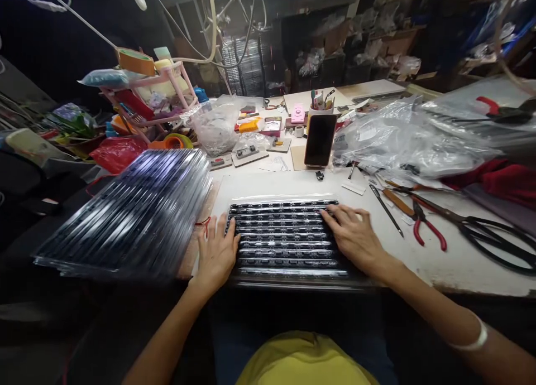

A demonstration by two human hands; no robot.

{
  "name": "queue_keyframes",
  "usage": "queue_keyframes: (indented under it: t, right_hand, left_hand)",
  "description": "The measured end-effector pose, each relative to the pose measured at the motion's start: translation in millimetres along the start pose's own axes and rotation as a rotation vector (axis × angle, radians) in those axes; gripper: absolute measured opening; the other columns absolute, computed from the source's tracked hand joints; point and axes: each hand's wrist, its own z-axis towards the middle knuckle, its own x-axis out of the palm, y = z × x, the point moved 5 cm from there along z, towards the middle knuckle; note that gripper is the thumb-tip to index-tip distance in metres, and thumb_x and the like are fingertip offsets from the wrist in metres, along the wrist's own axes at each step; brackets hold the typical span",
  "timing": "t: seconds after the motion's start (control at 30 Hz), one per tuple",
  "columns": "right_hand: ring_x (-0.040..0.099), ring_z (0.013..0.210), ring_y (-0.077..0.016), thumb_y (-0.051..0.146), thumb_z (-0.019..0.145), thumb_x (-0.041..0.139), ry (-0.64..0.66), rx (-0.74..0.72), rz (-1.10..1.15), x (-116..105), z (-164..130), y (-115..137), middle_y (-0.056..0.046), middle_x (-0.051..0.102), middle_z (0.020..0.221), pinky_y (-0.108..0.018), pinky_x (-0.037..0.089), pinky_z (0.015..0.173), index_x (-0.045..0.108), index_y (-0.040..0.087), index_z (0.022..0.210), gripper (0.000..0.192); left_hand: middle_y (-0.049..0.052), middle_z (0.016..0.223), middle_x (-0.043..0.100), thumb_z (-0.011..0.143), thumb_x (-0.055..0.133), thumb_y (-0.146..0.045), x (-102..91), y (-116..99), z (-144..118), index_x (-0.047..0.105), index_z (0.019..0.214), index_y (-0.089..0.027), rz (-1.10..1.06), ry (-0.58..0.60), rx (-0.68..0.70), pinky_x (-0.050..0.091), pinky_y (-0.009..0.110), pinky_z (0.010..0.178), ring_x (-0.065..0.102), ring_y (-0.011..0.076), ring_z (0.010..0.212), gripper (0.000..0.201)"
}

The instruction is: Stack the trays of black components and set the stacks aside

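In front of me a clear plastic tray (pixel 285 244) with rows of small dark parts lies flat at the table's front edge. My left hand (pixel 216 250) rests at its left side, fingers stretched out and the fingertips near the tray's edge. Over the tray's right edge lies my right hand (pixel 354 231), its fingers extended toward the upper right corner. Neither hand is wrapped around anything. To the left stands a tall stack of similar plastic trays (pixel 125 212), shiny and dark. What the small parts are cannot be made out.
A phone (pixel 320 140) stands upright behind the tray. On the right lie a pen (pixel 386 211), red-handled pliers (pixel 427 229) and large black scissors (pixel 494 237). Clear plastic bags (pixel 393 134) are heaped at back right. A pink rack (pixel 154 89) holds clutter at back left.
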Motion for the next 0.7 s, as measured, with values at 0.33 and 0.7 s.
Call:
queue_keyframes:
  t: [0.33, 0.7]
  right_hand:
    - [0.053, 0.085, -0.0231, 0.026, 0.093, 0.040, 0.114, -0.288, 0.143, 7, 98, 52, -0.012, 0.061, 0.094, -0.034, 0.039, 0.074, 0.062, 0.014, 0.093, 0.025]
    - [0.054, 0.093, -0.0235, 0.048, 0.092, 0.041, 0.117, -0.223, 0.304, 26, 123, 68, -0.012, 0.062, 0.100, -0.036, 0.041, 0.082, 0.061, 0.013, 0.102, 0.042]
  left_hand:
    - [0.013, 0.153, 0.019, 0.090, 0.026, -0.058, 7.5, -43, 41, 0.026, 0.144, -0.015, -0.179, 0.140, 0.249, 0.013, 0.050, 0.112, 0.013, 0.0278, 0.141, 0.069]
    - [0.018, 0.151, 0.023, 0.087, 0.031, -0.061, 13.3, -37, 42, 0.025, 0.143, -0.007, -0.238, 0.087, 0.214, 0.011, 0.047, 0.113, 0.015, 0.0273, 0.141, 0.079]
